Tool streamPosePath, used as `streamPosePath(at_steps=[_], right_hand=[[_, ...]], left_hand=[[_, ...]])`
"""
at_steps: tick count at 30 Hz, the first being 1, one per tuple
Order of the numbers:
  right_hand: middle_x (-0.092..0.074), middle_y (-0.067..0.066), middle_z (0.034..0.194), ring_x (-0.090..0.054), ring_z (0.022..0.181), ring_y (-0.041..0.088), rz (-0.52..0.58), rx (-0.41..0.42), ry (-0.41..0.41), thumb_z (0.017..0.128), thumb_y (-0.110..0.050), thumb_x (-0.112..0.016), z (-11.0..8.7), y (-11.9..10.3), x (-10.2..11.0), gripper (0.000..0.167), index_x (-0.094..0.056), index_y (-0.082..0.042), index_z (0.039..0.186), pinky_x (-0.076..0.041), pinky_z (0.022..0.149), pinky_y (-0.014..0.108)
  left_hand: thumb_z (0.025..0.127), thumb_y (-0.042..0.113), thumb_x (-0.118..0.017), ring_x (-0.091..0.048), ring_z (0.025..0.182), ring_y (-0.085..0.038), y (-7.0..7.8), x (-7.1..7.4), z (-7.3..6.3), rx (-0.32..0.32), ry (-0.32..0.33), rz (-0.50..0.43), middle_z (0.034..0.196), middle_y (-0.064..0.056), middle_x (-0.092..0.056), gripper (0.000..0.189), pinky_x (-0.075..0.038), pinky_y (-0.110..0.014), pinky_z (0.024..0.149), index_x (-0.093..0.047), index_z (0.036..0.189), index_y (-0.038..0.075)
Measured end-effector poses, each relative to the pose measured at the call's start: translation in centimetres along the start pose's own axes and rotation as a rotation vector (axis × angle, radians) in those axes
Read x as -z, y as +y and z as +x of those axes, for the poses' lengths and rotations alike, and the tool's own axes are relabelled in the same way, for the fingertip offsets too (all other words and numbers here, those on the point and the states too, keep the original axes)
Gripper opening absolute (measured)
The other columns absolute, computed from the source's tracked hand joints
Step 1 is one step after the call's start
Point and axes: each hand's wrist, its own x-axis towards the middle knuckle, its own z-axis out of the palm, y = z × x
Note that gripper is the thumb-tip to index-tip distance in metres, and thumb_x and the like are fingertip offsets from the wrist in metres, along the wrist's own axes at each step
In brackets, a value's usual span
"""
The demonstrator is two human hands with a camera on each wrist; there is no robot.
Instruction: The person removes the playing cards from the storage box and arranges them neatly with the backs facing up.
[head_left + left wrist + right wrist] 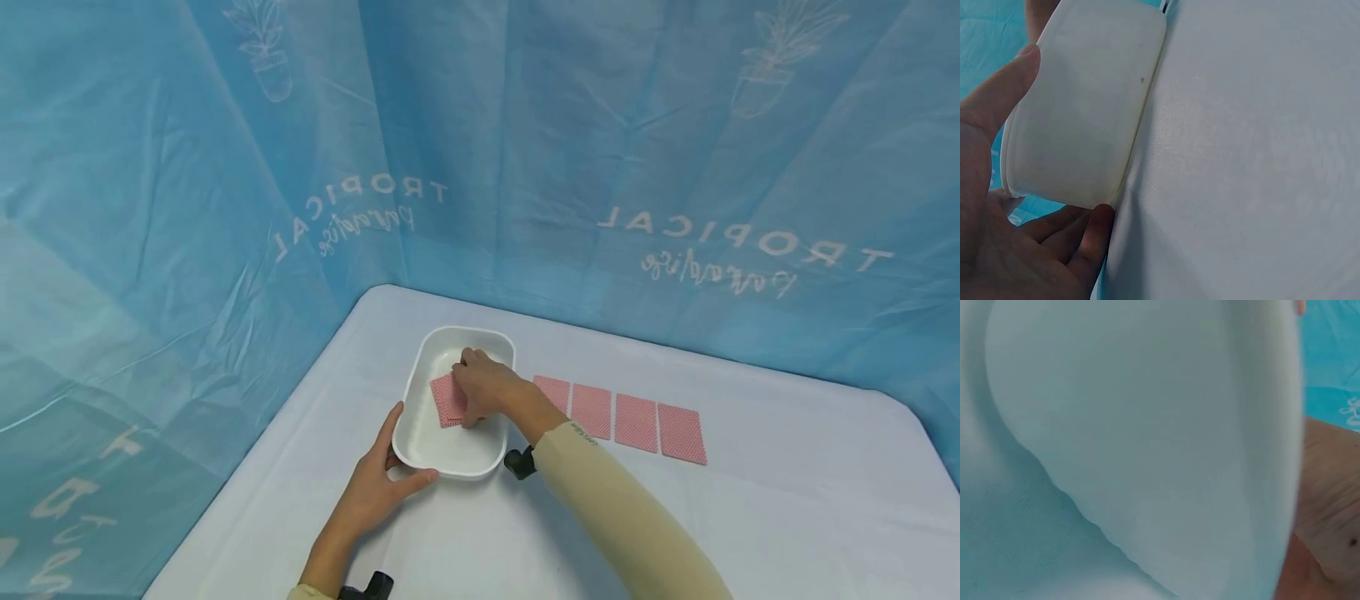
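Note:
A white rectangular tray stands on the table. In it lie playing cards with red patterned backs, partly overlapping and partly covered by my right hand. The right hand reaches over the tray's right side and grips a card at the pile, thumb toward the near end and fingers toward the far end. At the near left corner my left hand holds the tray, thumb along the near wall and fingers along the left one. In the left wrist view the left thumb rests at the tray's rim. The right wrist view shows mostly the tray's outer wall.
Right of the tray, several more red-backed cards lie face down in a row, the leftmost partly behind the right forearm. A white cloth covers the table. Blue printed curtains hang along the far and left sides.

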Motion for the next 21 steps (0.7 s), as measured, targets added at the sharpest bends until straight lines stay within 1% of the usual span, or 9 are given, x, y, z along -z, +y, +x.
streamPosePath(at_steps=[3, 6, 9, 11, 15, 16, 21], right_hand=[[-0.043, 0.003, 0.119, -0.04, 0.105, 0.016, 0.002, 0.015, 0.013, 0.069, -0.037, -0.085, -0.2, 0.0, 0.2, 0.075, -0.054, -0.008, 0.13, -0.046, 0.08, 0.026], [-0.044, 0.002, 0.117, -0.04, 0.104, 0.016, 0.009, 0.022, 0.025, 0.068, -0.038, -0.085, -0.3, 0.1, 0.2, 0.071, -0.057, -0.008, 0.126, -0.046, 0.079, 0.026], [-0.044, 0.002, 0.115, -0.041, 0.103, 0.016, 0.021, 0.014, 0.027, 0.068, -0.038, -0.086, -0.6, 0.3, 0.0, 0.067, -0.059, -0.009, 0.122, -0.047, 0.079, 0.027], [-0.044, 0.002, 0.115, -0.041, 0.104, 0.016, 0.032, 0.003, 0.028, 0.068, -0.039, -0.086, -0.9, 0.5, -0.1, 0.068, -0.059, -0.009, 0.123, -0.048, 0.079, 0.028], [-0.044, 0.002, 0.118, -0.041, 0.107, 0.016, 0.057, -0.009, 0.039, 0.067, -0.041, -0.086, -1.2, 0.7, 0.1, 0.077, -0.056, -0.008, 0.13, -0.049, 0.083, 0.029], [-0.044, 0.002, 0.118, -0.04, 0.107, 0.016, 0.058, -0.006, 0.042, 0.067, -0.042, -0.086, -1.2, 0.8, 0.2, 0.079, -0.055, -0.008, 0.131, -0.048, 0.084, 0.028], [-0.044, 0.002, 0.118, -0.04, 0.108, 0.016, 0.059, 0.001, 0.038, 0.066, -0.045, -0.087, -1.3, 0.9, 0.3, 0.081, -0.055, -0.008, 0.132, -0.048, 0.086, 0.028]], left_hand=[[0.072, 0.049, -0.081, -0.06, 0.106, -0.014, 0.0, 0.0, 0.1, -0.008, 0.002, 0.006, 0.14, -0.003, -0.047, 0.108, -0.042, -0.048, 0.095, -0.011, 0.154, 0.036], [0.073, 0.049, -0.081, -0.06, 0.106, -0.015, 0.0, -0.1, 0.2, -0.021, 0.006, 0.011, 0.139, -0.005, -0.048, 0.107, -0.042, -0.05, 0.095, -0.012, 0.154, 0.036], [0.073, 0.049, -0.081, -0.06, 0.105, -0.014, 0.0, -0.2, 0.2, -0.022, 0.0, 0.016, 0.138, -0.004, -0.048, 0.107, -0.042, -0.049, 0.095, -0.012, 0.154, 0.036], [0.072, 0.05, -0.081, -0.06, 0.104, -0.013, -0.1, -0.3, 0.2, -0.016, -0.003, 0.022, 0.139, -0.002, -0.048, 0.108, -0.042, -0.048, 0.095, -0.012, 0.154, 0.036], [0.071, 0.051, -0.082, -0.06, 0.104, -0.013, -0.2, -0.2, 0.3, -0.01, 0.007, 0.036, 0.139, -0.002, -0.048, 0.109, -0.043, -0.048, 0.094, -0.013, 0.154, 0.036], [0.071, 0.05, -0.082, -0.06, 0.104, -0.013, -0.2, -0.2, 0.2, -0.005, 0.009, 0.035, 0.138, -0.002, -0.048, 0.109, -0.043, -0.047, 0.094, -0.012, 0.154, 0.037], [0.073, 0.042, -0.083, -0.06, 0.108, -0.019, -0.2, -0.2, 0.2, -0.011, 0.002, 0.007, 0.14, -0.007, -0.046, 0.109, -0.042, -0.05, 0.095, -0.011, 0.154, 0.034]])
